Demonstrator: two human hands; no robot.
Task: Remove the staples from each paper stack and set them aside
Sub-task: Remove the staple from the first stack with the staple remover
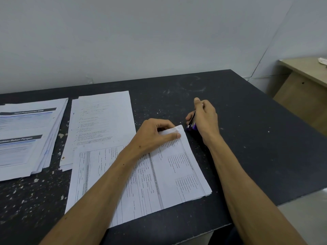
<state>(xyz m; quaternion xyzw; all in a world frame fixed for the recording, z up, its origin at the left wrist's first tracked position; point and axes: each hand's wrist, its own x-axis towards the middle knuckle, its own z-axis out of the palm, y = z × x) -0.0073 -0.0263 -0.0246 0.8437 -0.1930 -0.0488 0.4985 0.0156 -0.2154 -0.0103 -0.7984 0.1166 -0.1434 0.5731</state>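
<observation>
A stack of printed forms (169,175) lies turned at an angle on the dark table (247,124), right in front of me. My left hand (155,137) pinches its far corner, thumb on top of the sheet and fingers curled round the corner. Just right of that corner my right hand (205,119) grips a small purple and metal stapler (192,123), its nose pointing down at the table beside the paper. No staple is visible; my left fingers hide the corner.
A second paper stack (104,124) lies behind the forms, at centre left. A fanned pile of printed booklets (26,138) sits at the far left. A wooden desk (304,82) stands beyond the table's right edge. The wall runs close behind.
</observation>
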